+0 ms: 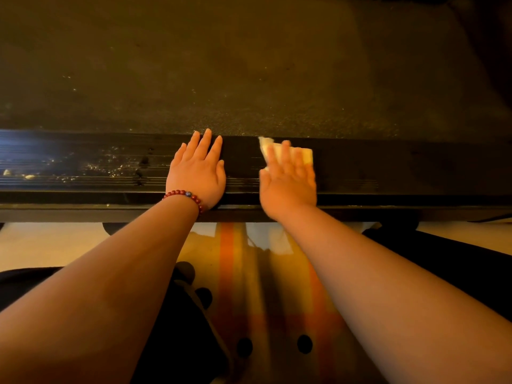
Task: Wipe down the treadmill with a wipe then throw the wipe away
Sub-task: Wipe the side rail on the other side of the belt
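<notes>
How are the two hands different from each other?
The left hand holds nothing; the right hand presses a wipe. The left wrist wears a red bead bracelet; the right wrist is bare. The left hand looks sharp, the right hand blurred. Both lie flat, fingers straight, on the treadmill's side rail.

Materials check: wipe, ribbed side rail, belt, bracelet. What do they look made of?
Wipe: thin pale paper or nonwoven cloth, matte, creased under the right hand.
Side rail: likely black plastic or rubber, ribbed, semi-gloss; glare shows at left.
Belt: dark rubber or coated fabric, matte, fine grainy texture.
Bracelet: glossy round red beads; stone, wood or glass unclear.
</notes>
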Tool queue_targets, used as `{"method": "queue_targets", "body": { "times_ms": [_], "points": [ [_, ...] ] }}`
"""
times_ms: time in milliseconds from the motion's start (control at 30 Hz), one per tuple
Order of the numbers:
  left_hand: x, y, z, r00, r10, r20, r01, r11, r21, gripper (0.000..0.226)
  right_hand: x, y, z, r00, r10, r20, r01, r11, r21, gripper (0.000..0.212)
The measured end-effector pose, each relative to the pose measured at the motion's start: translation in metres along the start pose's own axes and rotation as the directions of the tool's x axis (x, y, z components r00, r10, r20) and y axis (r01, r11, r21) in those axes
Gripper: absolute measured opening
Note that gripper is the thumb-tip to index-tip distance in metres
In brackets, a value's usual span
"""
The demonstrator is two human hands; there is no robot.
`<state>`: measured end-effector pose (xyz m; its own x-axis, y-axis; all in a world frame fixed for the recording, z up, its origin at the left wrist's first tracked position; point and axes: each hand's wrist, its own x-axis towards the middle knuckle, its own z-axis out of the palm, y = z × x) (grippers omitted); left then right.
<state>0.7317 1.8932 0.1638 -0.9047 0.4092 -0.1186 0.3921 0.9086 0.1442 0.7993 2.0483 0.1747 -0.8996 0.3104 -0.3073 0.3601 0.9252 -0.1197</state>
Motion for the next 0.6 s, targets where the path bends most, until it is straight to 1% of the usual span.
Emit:
{"method": "queue_targets", "body": {
  "times_ms": [67,100,167,233,300,367,433,467,600],
  "points": [
    [0.000,0.000,0.000,1.000,-0.002,-0.003,0.002,1.000,-0.003,0.054,-0.003,-0.016,0.003,0.988,-0.156,0.017,0.156,0.988,0.011,0.055],
    [0.000,0.001,0.000,1.000,-0.002,-0.002,0.002,1.000,-0.004,0.054,-0.003,-0.018,0.004,0.978,-0.208,0.031,0.207,0.978,0.019,0.054],
    [0.000,0.001,0.001,1.000,-0.005,-0.006,0.005,1.000,0.003,0.054,0.001,-0.015,0.003,0.970,-0.239,0.048,0.238,0.971,0.025,0.053],
    [0.000,0.001,-0.001,1.000,-0.006,0.005,0.006,1.000,0.000,0.054,0.004,-0.004,-0.001,0.983,-0.175,0.055,0.173,0.984,0.036,0.054],
    [0.000,0.001,-0.001,1.000,-0.010,0.010,0.010,1.000,0.001,0.055,0.012,0.008,-0.004,0.999,-0.038,0.030,0.037,0.998,0.046,0.055],
    [0.000,0.001,-0.001,1.000,-0.012,0.014,0.011,1.000,0.010,0.055,0.019,0.013,-0.007,0.998,0.068,0.004,-0.068,0.997,0.034,0.056],
    [0.001,0.001,0.000,1.000,-0.008,0.014,0.007,1.000,0.016,0.055,0.026,0.005,-0.007,0.996,0.092,-0.003,-0.091,0.995,0.032,0.057],
    [0.001,0.000,0.000,1.000,-0.006,0.016,0.006,1.000,0.015,0.055,0.028,-0.003,-0.007,0.998,0.062,0.002,-0.062,0.997,0.043,0.057],
    [0.000,0.000,0.000,1.000,-0.005,0.007,0.005,1.000,0.003,0.055,0.029,-0.025,-0.007,0.983,-0.181,0.033,0.180,0.983,0.035,0.055]
  ]
}}
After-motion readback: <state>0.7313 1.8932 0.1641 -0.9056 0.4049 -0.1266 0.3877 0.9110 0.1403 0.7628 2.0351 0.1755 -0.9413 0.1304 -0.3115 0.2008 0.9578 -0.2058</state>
